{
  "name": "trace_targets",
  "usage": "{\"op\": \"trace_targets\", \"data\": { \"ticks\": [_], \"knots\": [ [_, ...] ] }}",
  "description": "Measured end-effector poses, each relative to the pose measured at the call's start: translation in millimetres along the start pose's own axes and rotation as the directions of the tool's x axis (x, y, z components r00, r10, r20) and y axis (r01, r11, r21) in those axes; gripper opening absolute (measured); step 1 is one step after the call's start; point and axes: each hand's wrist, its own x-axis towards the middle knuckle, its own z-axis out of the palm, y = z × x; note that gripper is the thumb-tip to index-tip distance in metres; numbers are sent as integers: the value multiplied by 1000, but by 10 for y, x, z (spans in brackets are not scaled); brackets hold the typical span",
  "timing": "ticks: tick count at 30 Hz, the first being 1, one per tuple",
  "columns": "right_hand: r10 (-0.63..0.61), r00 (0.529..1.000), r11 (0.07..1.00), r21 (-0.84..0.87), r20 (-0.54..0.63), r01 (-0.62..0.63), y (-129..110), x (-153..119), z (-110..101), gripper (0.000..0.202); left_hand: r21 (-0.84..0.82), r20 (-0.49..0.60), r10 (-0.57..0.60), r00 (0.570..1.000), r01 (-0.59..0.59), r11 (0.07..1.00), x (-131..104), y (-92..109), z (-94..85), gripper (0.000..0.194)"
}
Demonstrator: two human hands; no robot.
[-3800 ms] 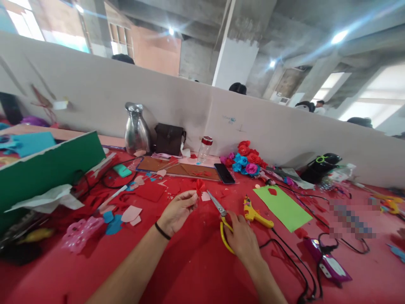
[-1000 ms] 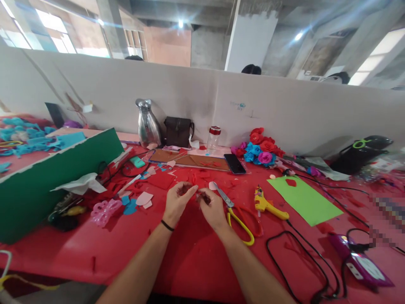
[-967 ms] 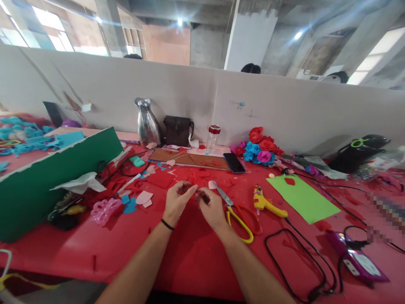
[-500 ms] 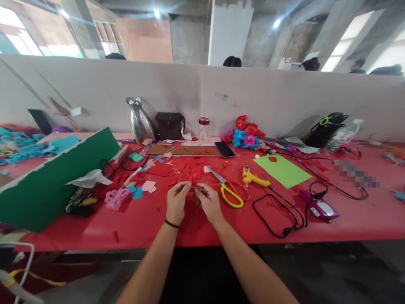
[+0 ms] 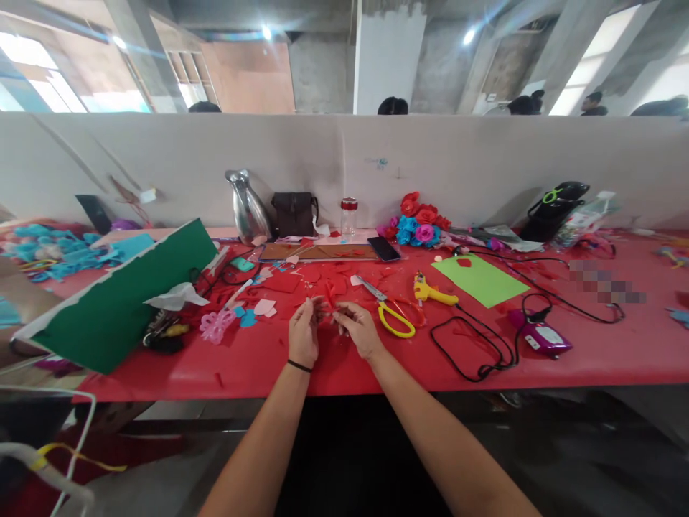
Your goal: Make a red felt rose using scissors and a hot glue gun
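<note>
1. In the head view, the only one we have, we see the right hand (image 5: 358, 330) with thumb and forefinger close together; they seem to pinch the lower end of a red piece (image 5: 330, 291). The left hand (image 5: 304, 332) is loosely curled; whether its fingertips grip anything, we cannot tell.
2. The red piece is between the fingers of both hands. If the pinch is too weak, it could slip; if too strong, it could crease, because we judge it thin.
3. Beyond the fingers lie red scraps (image 5: 311, 273) of similar colour. A dropped piece could be lost among them.
4. Just right of the fingers are the scissors (image 5: 397, 322). A careless sideways movement could knock the handles.
5. Farther right is the yellow glue gun (image 5: 435, 292), with the black cord (image 5: 474, 377) near our right forearm. A caught cord could drag the gun, and its nozzle may be hot.
</note>
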Motion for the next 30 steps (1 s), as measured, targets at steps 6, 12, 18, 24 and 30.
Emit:
{"op": "trace_targets", "data": {
  "ticks": [6,12,18,24,30],
  "knots": [
    [-33,999,998,-55,-11,32,-15,3,-13,25,194,81,20,997,-35,980,-23,-66,-12,33],
    [-49,999,959,-278,12,50,-20,-43,44,25,247,59,53,997,-66,967,-29,-44,21,30],
    [-93,977,712,-699,-192,-70,-339,35,-621,22,31,-15,-98,995,98,995,-148,192,71,36],
    [-86,907,237,-893,-411,-382,-702,212,-1612,34,243,22,-277,961,264,933,-321,393,-23,18],
    [-28,951,-28,-950,-309,-310,-673,306,-1771,33,320,-61,-362,930,362,876,-284,359,-157,11]
  ]
}}
